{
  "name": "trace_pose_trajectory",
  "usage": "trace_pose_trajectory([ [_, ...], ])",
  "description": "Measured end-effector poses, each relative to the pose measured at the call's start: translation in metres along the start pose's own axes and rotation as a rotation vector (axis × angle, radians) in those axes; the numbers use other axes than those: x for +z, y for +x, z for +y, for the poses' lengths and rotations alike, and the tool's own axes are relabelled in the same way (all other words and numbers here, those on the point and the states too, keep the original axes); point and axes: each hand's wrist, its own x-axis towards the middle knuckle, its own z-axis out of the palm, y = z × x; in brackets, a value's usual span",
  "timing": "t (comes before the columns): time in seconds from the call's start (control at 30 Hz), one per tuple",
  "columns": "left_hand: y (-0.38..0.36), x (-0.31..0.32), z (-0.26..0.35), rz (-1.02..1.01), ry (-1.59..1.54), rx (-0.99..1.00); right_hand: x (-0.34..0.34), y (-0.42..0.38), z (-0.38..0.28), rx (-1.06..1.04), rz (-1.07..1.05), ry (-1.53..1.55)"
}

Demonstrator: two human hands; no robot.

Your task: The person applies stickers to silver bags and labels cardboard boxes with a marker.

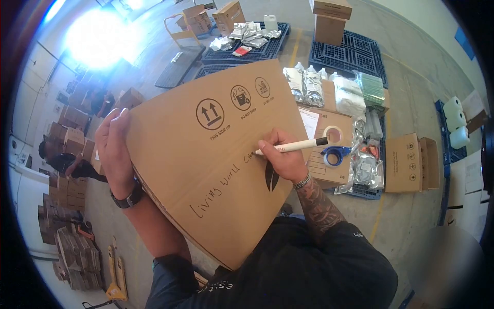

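Note:
A large flattened cardboard box point(175, 154) leans against my body, printed with handling symbols and "THIS SIDE UP". My left hand point(112, 149) grips its left edge, fingers over the top side. In my right hand point(283, 159) is a white marker point(298, 146) with a dark end, its tip on the cardboard. Handwriting reading "Living World C..." runs up to that tip. Part of a black leaf print shows below my right hand. Just beyond the right edge lie a blue tape dispenser point(334, 156) and a roll of tape point(334, 135) on another carton point(329, 172).
Silver pouches point(303, 85) and wrapped goods stand on the pallet ahead. Dark pallets point(350, 54) hold cartons and pouches farther off. An open carton point(404, 162) is at right, white jugs point(455, 121) beyond. At left are a person point(64, 159), stacked cardboard point(77, 257) and a yellow pallet jack point(117, 273).

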Motion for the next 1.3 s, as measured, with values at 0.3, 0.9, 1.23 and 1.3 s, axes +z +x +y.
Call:
trace_pose_trajectory([
  [0.3,-0.004,0.007,0.006,0.047,0.057,0.021,-0.002,0.007,-0.005,0.015,0.028,-0.014],
  [0.9,0.0,0.004,-0.003,0.127,0.019,-0.017,-0.008,0.014,0.005,-0.016,0.086,-0.024],
  [1.23,0.007,-0.029,-0.027,0.026,0.018,-0.124,-0.011,0.016,0.007,0.021,0.111,-0.095],
  [1.3,0.006,-0.035,-0.034,0.034,0.186,-0.026,-0.015,0.017,0.006,0.183,0.256,0.153],
])
